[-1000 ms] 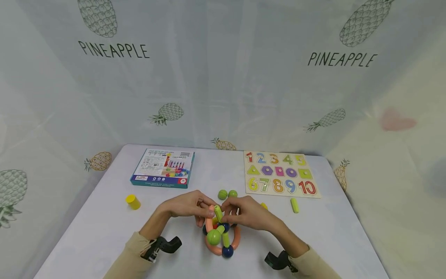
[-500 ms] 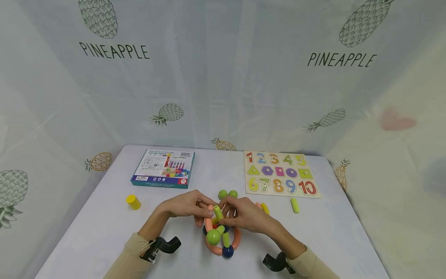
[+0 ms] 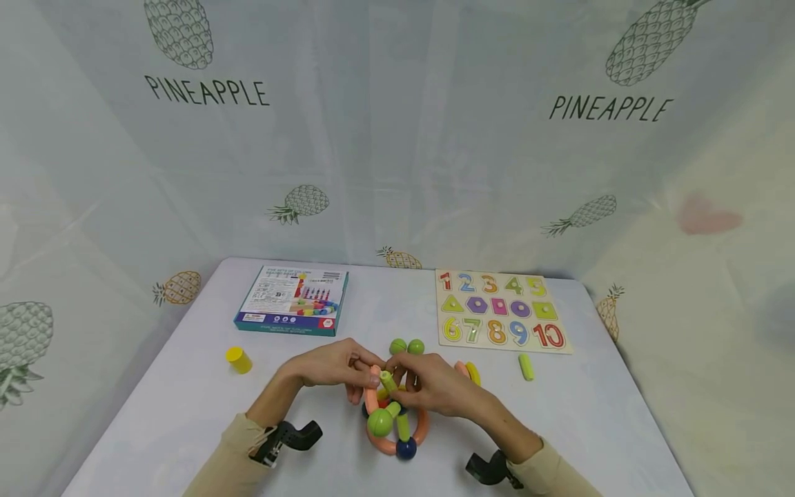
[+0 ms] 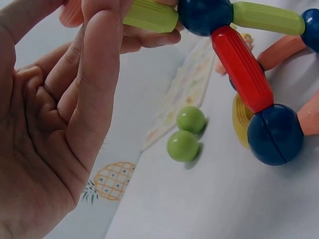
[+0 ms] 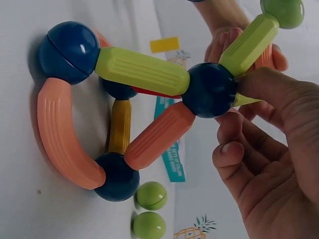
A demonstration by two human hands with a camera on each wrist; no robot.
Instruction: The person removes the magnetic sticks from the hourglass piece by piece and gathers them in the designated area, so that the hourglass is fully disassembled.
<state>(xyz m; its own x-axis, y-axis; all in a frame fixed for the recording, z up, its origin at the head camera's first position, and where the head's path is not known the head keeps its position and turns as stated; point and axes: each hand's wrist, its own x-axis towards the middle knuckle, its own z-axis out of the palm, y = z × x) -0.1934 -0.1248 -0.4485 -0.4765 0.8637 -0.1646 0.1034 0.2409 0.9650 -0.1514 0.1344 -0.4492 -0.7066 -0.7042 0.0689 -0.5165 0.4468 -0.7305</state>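
Note:
At the front middle of the table stands a frame of magnetic rods and balls, with a dark blue ball (image 3: 406, 449) at its near corner. Its raised blue ball (image 5: 209, 90) joins several rods, one of them a green rod (image 5: 249, 45) tipped by a green ball (image 3: 380, 422). My right hand (image 3: 441, 386) pinches another green rod (image 3: 388, 382) that rises from that joint. On the left, my left hand (image 3: 335, 366) pinches the top of a curved orange rod (image 3: 371, 399) close to the green one. Its lower end is hard to make out.
Two loose green balls (image 4: 183, 146) lie behind the frame. A yellow cylinder (image 3: 239, 359) and a toy box (image 3: 292, 300) are on the left. To the right are a green rod (image 3: 526, 366), a yellow curved piece (image 3: 474, 373) and a number puzzle board (image 3: 503, 310).
My right hand has shifted slightly left, and the green rod's top has come lower and nearer the orange rod. Orange and yellow pieces beside that hand now show more. My left hand stays put.

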